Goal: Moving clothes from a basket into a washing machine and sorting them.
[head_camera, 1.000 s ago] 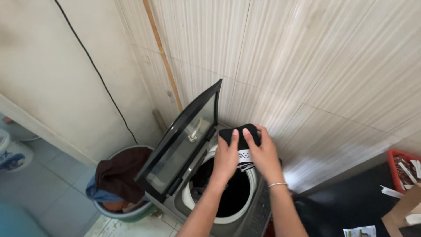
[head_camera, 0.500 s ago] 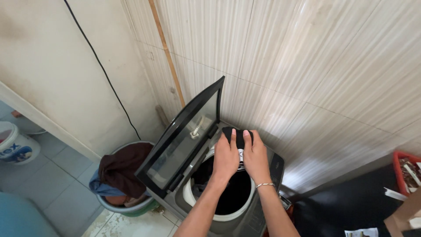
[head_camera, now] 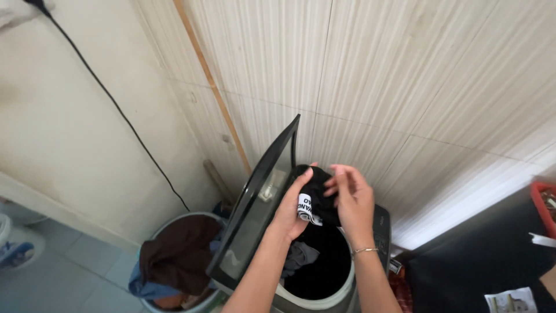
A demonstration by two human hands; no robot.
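While both hands are working above the open drum of the top-loading washing machine [head_camera: 370,229], the left hand [head_camera: 293,204] is gripping a black garment [head_camera: 320,194] with a white printed patch, its fingers curling over the top of the cloth and its thumb pressing from underneath. The right hand [head_camera: 350,200] is hovering against the right side of the same bundle, its fingers loosely spread and the tips pinching lightly at a fold near the top. That garment is hanging bunched just over the rear rim of the drum, near the raised glass lid [head_camera: 258,200], which is leaning up toward the ribbed tiled wall [head_camera: 405,87]. Down inside the drum a grey piece of clothing [head_camera: 301,255] is lying against the left wall. Judging by how it is slumping and folding, the black cloth is looking soft, light and limp, not slippery or fragile, so a pinch at an edge or a handful of its bulk is seeming enough to hold it. Beside the machine's left side a round tub [head_camera: 159,223] is holding brown and blue clothes [head_camera: 176,261], and a black cable [head_camera: 116,110] is running down the plain wall.
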